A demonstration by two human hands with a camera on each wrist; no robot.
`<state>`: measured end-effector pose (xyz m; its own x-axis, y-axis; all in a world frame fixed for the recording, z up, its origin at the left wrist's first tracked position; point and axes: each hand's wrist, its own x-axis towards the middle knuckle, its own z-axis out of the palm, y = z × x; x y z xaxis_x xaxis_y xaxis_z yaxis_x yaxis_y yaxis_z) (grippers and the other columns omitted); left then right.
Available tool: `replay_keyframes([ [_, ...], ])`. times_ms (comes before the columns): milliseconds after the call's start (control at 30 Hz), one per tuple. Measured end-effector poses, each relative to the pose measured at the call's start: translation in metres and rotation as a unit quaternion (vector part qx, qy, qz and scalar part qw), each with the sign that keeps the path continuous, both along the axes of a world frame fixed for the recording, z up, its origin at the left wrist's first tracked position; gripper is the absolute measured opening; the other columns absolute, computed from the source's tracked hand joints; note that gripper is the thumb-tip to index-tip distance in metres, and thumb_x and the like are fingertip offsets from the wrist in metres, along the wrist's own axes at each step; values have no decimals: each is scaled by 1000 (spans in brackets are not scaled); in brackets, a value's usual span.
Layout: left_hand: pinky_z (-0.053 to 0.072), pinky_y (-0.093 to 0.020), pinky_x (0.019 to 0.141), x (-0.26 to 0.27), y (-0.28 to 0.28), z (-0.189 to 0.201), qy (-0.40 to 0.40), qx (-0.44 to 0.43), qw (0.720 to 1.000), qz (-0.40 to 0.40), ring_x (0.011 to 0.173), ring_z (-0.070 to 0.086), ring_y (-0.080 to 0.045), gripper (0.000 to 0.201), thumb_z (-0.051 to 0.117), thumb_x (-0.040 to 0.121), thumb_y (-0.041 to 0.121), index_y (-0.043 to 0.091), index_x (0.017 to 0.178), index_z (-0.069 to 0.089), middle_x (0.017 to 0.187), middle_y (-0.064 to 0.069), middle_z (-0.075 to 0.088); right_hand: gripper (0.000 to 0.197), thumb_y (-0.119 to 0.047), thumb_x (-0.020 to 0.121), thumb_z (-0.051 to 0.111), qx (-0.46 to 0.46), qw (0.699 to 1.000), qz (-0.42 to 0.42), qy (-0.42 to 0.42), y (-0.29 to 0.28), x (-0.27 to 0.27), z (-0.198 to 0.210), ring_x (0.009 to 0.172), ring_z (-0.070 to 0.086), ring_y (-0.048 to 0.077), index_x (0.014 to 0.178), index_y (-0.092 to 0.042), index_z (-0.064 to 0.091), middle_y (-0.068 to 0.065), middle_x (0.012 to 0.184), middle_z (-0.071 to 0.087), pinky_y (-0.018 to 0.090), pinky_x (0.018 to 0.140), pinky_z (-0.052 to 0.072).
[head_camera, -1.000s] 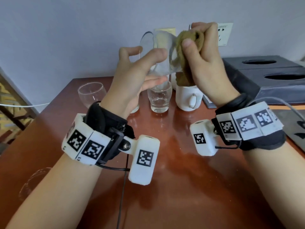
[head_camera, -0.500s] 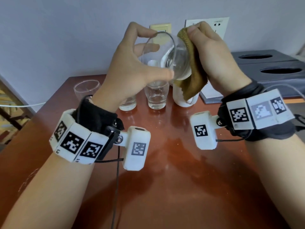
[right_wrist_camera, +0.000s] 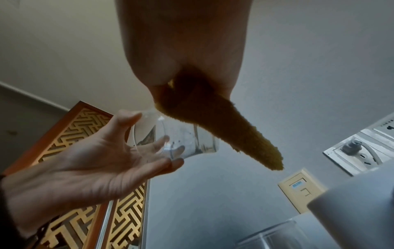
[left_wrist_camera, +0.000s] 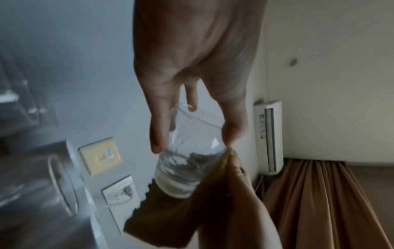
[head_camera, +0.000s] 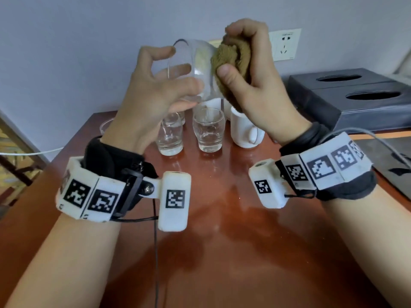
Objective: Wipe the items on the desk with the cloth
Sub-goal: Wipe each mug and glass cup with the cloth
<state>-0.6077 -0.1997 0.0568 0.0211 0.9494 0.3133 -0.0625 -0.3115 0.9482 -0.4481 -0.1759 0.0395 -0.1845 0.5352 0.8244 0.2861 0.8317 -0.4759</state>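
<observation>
I hold a clear drinking glass (head_camera: 195,70) on its side, up in the air above the desk. My left hand (head_camera: 160,85) grips it near the rim, fingers and thumb curled around the wall. My right hand (head_camera: 249,70) grips a brown-olive cloth (head_camera: 233,58) bunched against the glass's base. In the left wrist view the glass (left_wrist_camera: 187,161) sits between my fingertips with the cloth (left_wrist_camera: 192,217) wrapped under its bottom. Seen from the right wrist, a tail of the cloth (right_wrist_camera: 230,131) hangs from my fist over the glass (right_wrist_camera: 183,141).
Two small clear glasses (head_camera: 170,134) (head_camera: 208,130) and a white mug (head_camera: 245,130) stand on the red-brown desk (head_camera: 222,218). Another glass rim (head_camera: 105,126) peeks out behind my left wrist. A dark box with oval openings (head_camera: 355,94) sits at the right.
The glass has turned in my left hand, whose fingers have shifted around the rim. My right hand has bunched the cloth tighter onto the base. Both hands sit slightly lower in view.
</observation>
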Motion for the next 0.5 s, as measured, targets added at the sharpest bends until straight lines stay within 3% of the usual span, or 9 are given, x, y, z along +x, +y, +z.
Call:
replay_keyframes([
  [100,59,-35,73,4,-8,1,113,34,993,6,97,68,-20,60,79,52,11,33,97,46,110,-4,64,33,-8,90,50,-22,998,25,48,-1,3,4,98,45,9,117,-10,31,2,106,42,26,93,40],
  [233,59,-33,75,17,-15,-2,224,58,973,28,93,66,-5,61,82,48,23,38,95,46,100,7,67,13,-17,95,45,-111,991,24,66,0,8,11,79,50,-2,107,-12,40,-6,89,49,20,79,44],
  [367,59,-36,76,19,-13,-4,217,36,974,58,93,67,-10,67,81,47,26,34,105,51,102,5,66,5,-21,99,41,-146,988,34,43,-3,7,9,77,52,-4,96,-16,41,-6,86,53,13,78,42],
  [467,61,-37,72,15,-9,-3,143,10,986,87,87,71,-18,66,83,50,21,30,108,52,104,-1,63,6,-21,95,44,-124,990,73,17,-7,1,7,80,50,6,94,-23,39,3,88,52,22,78,42],
  [500,61,-34,71,13,-8,-2,124,8,988,95,84,71,-17,64,84,54,18,29,108,52,105,-3,63,8,-22,94,45,-115,991,74,7,-7,-1,7,79,49,5,94,-25,38,1,88,51,22,76,41],
])
